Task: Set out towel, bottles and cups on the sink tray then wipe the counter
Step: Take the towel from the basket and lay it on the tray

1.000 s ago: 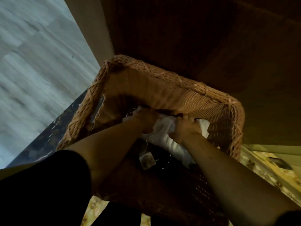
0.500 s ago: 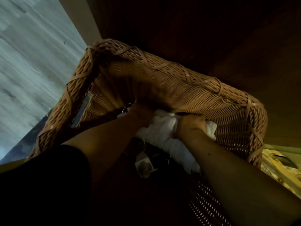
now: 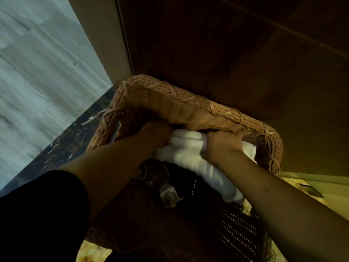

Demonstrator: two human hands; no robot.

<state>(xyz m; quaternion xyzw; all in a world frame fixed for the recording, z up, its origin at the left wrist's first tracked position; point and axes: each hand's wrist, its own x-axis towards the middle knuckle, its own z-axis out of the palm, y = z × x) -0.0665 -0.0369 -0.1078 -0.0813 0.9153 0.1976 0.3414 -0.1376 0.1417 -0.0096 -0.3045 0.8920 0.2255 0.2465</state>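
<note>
My left hand (image 3: 156, 133) and right hand (image 3: 222, 148) both clench the white towel (image 3: 185, 150) down inside the wicker basket (image 3: 188, 108). I reckon this is fetching the towel; next it must lift clear of the rim. Beneath it lie a glass cup (image 3: 156, 174) and a small bottle (image 3: 169, 196), dimly seen.

Woven wicker basket (image 3: 188, 108), dark wooden panel (image 3: 226, 53) behind, grey floor (image 3: 37, 82), dark marble strip (image 3: 66, 144)
</note>
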